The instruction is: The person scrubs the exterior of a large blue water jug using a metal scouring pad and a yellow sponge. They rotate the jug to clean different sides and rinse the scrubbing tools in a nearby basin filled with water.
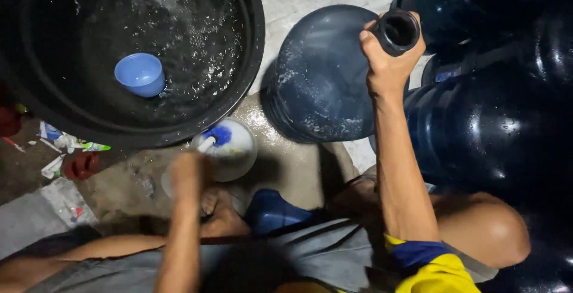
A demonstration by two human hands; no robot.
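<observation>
My right hand (388,60) is closed around the dark neck of a large blue water jug (325,72), which lies tilted on the wet floor with its mouth towards me. My left hand (188,173) is blurred by motion. It holds the white handle of a brush with blue bristles (219,135), which rests in a white bowl (239,155) on the floor in front of my foot.
A big black basin (253,60) of foamy water fills the upper left, with a small blue cup (140,74) floating in it. More dark blue jugs (495,120) crowd the right side. Scraps of wrapper (59,143) and a red object (80,164) lie left.
</observation>
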